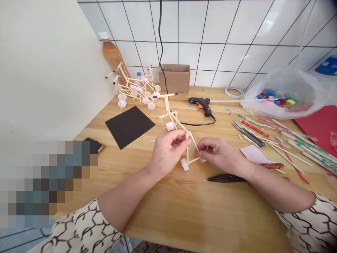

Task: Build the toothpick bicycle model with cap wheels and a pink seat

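A small model tricycle [179, 123] of thin pale sticks stands on the wooden table, with a dark-tipped handlebar stick and whitish wheels. My left hand [167, 149] is closed, its thumb and fingers pinching the frame at the joint behind the long stick. Opposite it, my right hand [218, 153] pinches the slanting rear stick near its lower end, close to a partly hidden wheel. One rear wheel [185, 164] shows clearly beside the lower crossbar. Dark-jawed pliers [226, 178] lie beneath my right wrist, their red handles partly covered by the forearm.
Finished-looking stick tricycles [137, 88] stand by a drink bottle [113, 52]. Behind are a cardboard box [175, 79] and corded glue gun [201, 104]. Snips [250, 135], loose sticks and a bag of caps [289, 93] lie right; a black sheet [130, 126] and phone [92, 145] lie left.
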A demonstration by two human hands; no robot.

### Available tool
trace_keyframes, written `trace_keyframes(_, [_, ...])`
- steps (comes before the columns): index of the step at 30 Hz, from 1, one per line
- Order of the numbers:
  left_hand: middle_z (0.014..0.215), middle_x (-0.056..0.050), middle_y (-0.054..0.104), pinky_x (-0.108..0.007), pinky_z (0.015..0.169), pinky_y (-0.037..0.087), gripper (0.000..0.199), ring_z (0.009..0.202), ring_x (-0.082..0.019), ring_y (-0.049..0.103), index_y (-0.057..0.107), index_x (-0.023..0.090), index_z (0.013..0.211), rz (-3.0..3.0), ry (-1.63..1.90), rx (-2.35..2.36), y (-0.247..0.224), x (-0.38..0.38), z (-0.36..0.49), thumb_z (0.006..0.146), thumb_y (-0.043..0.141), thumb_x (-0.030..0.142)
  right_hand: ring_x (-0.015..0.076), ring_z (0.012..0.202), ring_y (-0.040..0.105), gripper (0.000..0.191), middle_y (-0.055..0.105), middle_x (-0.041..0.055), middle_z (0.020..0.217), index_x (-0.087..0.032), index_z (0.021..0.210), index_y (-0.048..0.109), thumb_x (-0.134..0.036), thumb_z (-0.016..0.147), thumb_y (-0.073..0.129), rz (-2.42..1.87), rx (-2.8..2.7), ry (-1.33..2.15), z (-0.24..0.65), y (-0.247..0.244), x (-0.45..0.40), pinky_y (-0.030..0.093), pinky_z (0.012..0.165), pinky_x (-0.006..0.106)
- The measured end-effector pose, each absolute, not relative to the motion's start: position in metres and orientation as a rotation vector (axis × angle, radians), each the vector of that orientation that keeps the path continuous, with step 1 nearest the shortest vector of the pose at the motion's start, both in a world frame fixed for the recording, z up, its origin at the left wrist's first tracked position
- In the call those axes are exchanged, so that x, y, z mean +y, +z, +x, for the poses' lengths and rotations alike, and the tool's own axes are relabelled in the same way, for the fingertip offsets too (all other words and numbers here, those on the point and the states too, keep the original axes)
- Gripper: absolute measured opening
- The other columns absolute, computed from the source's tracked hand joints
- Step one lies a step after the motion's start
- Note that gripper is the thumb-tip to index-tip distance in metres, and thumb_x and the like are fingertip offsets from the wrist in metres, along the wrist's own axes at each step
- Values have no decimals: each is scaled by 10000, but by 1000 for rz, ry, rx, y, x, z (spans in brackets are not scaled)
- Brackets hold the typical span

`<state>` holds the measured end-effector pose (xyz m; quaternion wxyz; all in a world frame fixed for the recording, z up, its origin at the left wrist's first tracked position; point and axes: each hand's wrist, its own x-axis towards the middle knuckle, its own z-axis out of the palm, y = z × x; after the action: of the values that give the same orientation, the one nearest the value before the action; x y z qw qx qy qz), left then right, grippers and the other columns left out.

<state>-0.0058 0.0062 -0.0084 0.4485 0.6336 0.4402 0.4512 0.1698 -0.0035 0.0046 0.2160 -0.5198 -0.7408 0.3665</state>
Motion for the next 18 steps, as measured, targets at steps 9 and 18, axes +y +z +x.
trace_keyframes(9, [762, -31, 619, -250, 647, 520, 120, 681, -123, 571, 610, 144, 835, 1592, 1112, 1086, -10, 6, -7, 746, 608, 224, 116, 579, 518, 71, 569, -10, 627, -177, 656, 584, -174, 706, 534, -1467, -2004, 1037, 168, 5, -2, 404, 573, 241])
trace_keyframes(18, [758, -31, 612, -265, 664, 518, 121, 686, -127, 573, 606, 144, 829, 1592, 1114, 1079, -11, 7, -8, 744, 609, 230, 115, 570, 528, 72, 581, -13, 613, -182, 657, 596, -170, 698, 539, -1482, -2023, 994, 167, 5, -1, 406, 559, 234])
